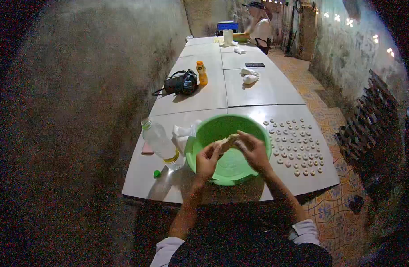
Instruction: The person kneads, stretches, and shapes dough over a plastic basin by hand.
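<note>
Above the green basin (233,121), my left hand (206,162) and my right hand (255,155) grip a pale piece of dough (226,143) between thumbs and fingers. The dough stretches from one hand to the other, partly covered by the fingers. On the tabletop right of the basin lie rows of small pale dough rings (291,156), each with a dimple or hole in its middle. A clear plastic bottle (157,139) stands uncapped left of the basin, with a green cap (157,174) lying near its foot.
Behind the bottle are a white plastic bag (182,131) and a pink flat object (147,149). Farther up the white table (200,111) sit a black bag (181,83), an orange bottle (202,73), white bundles (250,78) and a phone (255,65). Another person (259,29) is at the far end.
</note>
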{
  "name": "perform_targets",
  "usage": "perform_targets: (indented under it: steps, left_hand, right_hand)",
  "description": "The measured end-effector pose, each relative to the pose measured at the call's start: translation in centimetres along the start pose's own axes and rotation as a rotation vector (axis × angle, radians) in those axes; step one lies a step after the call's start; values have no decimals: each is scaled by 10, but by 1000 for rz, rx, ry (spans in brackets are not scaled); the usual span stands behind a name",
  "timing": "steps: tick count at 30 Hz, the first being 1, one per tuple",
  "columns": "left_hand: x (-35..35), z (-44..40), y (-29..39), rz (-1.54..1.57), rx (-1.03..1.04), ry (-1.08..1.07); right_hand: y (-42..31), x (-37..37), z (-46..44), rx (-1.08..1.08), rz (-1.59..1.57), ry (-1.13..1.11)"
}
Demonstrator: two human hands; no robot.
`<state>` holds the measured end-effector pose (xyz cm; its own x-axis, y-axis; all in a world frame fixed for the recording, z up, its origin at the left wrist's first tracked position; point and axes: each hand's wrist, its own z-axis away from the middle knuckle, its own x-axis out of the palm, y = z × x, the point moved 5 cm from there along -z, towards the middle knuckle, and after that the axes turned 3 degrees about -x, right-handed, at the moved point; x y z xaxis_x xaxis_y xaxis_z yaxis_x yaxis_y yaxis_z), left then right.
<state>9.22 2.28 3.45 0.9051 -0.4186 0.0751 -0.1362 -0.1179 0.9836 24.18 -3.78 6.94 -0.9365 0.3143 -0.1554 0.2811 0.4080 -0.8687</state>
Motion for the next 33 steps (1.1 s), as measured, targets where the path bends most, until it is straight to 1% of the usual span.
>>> perform_targets:
  steps: [1,2,4,5,6,7,8,10,11,12,13,14,15,17,19,20,21,22,24,25,27,29,30,32,33]
  left_hand:
    - [10,3,-1,239,-35,-14]
    - [16,5,1,243,-77,-24]
    - [21,8,11,152,65,-22]
    - [20,6,12,146,61,51]
    - [14,3,9,147,70,51]
    - [6,-1,0,168,39,13]
    - [1,-3,-6,189,4,-27]
    - [-2,1,5,173,39,-56]
    - [-2,1,6,243,-13,-97]
    - [0,-1,5,314,-60,-142]
    - [2,-3,2,279,-79,-186]
    - [0,-2,8,91,-17,-182]
    - [-1,-2,9,52,-22,-167]
    - [-6,-8,10,11,-27,-152]
    - [-13,-11,11,115,31,-184]
    - [-16,-13,15,114,33,-189]
    - [-20,-14,19,95,-13,-152]
    - [-24,-17,22,78,-54,-114]
    - [-30,-22,23,107,-40,-112]
    - [-31,-24,24,119,-60,-116]
    - [-32,-29,27,138,-78,-133]
    - [-36,-28,32,131,-41,-130]
    - [-39,-27,32,124,-28,-125]
    - [-47,-30,21,109,-63,-137]
    - [-51,-33,16,82,-21,-111]
  right_hand:
    - [-9,11,5,28,92,-29]
    - [-7,23,11,26,128,7]
    - [-7,42,25,-80,242,12]
    - [-12,39,23,-90,243,16]
    - [-19,34,22,-74,123,-29]
    - [-23,30,23,-54,2,-76]
    - [-21,23,18,19,-148,-108]
    - [-27,6,10,-10,16,-81]
    - [-52,0,6,-165,218,-32]
    - [-52,3,3,-176,231,-27]
    - [-54,12,2,-279,214,-68]
    - [-57,18,3,-385,195,-108]
    - [-49,22,2,-222,224,-150]
    - [-50,25,0,-277,331,-137]
    - [-44,29,-2,-273,352,-122]
    - [-38,27,-7,-225,296,-103]
    - [-32,25,-12,-176,240,-85]
    - [-27,23,-17,-182,244,-83]
    - [-15,22,-22,-36,-88,-101]
    - [-10,20,-22,74,-146,-116]
    - [-10,15,-25,66,-188,-95]
    - [-11,9,-24,84,-272,-81]
    - [-14,6,-24,94,-271,-74]
    - [-23,-1,-22,140,-158,-64]
    - [-23,-5,-21,198,-186,-52]
